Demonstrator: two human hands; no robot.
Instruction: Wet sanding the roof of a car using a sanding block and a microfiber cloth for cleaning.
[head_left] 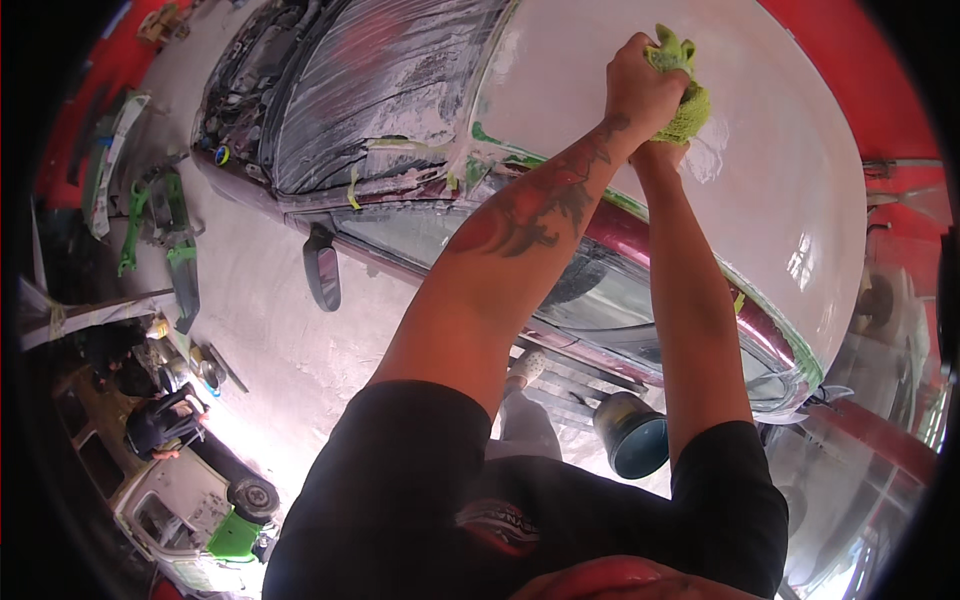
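Above the pale, sanded car roof [770, 130], my left hand [642, 88] is closed around a bunched yellow-green cloth [688, 115]. Part of the cloth sticks out above its knuckles. My right hand [662, 153] grips the lower part of the same cloth, just below the left one, and its fingers are mostly hidden. Both arms stretch out over the side of the car. A wet, shiny patch [708, 152] shows on the roof beside the cloth.
Plastic sheeting [375, 90] covers the windshield. The side mirror [322, 268] juts out at left. A dark bucket [631, 435] stands on the floor near my legs. Green car parts [160, 220] lie at far left. A person [160, 425] works by a white vehicle [180, 510].
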